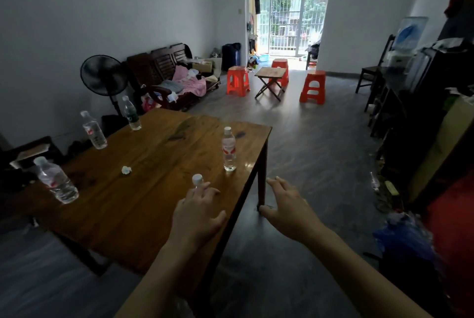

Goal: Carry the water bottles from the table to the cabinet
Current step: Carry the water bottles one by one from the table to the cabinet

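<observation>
item, brown wooden rectangular table (143,189): glossy plank top, one corner leg toward the right, bearing five water bottles and a small crumpled white scrap (126,169) near its middle. item, dark cabinet (420,117) along the right wall, cluttered, well apart from the table; the likely destination, though that is a judgement. item, clear plastic bottle with red-and-white label (229,149), upright near the right edge, long axis vertical, white cap up. item, clear bottle at the near-left (57,181), standing, looks tilted by the wide lens, cap toward upper left. item, clear bottle with red label at the left edge (94,130), upright, cap up. item, clear bottle with green label (131,113) at the far-left corner, upright. item, white-capped bottle (197,179) nearest the person, body hidden behind the left hand (196,215), only cap and neck showing, cap up. left hand: fingers spread and loosely bent at the bottle; whether it has hold of it cannot be told. right hand (287,207): spread, relaxed, holding nothing, over the floor beside the table corner. step in hand: reaching for the first pickup. next move calls for closing the left fingers round the near bottle, the right taking the red-labelled one, then turning toward the cabinet.
</observation>
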A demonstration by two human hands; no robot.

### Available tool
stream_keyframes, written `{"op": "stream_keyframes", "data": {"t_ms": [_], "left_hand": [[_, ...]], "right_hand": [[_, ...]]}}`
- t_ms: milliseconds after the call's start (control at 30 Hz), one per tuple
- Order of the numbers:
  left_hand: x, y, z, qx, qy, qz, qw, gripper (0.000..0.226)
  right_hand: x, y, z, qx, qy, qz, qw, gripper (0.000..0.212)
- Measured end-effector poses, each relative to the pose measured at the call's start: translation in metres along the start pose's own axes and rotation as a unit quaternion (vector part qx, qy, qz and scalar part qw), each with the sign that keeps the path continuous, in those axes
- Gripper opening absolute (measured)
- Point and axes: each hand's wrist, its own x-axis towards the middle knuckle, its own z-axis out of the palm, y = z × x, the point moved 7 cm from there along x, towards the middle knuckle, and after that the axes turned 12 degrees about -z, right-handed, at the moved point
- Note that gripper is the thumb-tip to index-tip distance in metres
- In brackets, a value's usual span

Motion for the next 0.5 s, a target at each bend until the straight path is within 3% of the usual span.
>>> {"op": "stream_keyframes", "data": {"t_ms": [333, 500], "left_hand": [[0.121, -0.036, -0.001, -0.029, 0.055, 0.017, 0.998, 0.044], [0.166, -0.057, 0.013, -0.027, 0.032, 0.027, 0.999, 0.046]], "right_hand": [[0.129, -0.004, 0.023, -0.023, -0.016, -0.006, 1.0, 0.077], [0.174, -0.006, 0.052, -0.011, -0.036, -0.001, 0.999, 0.075]]}}
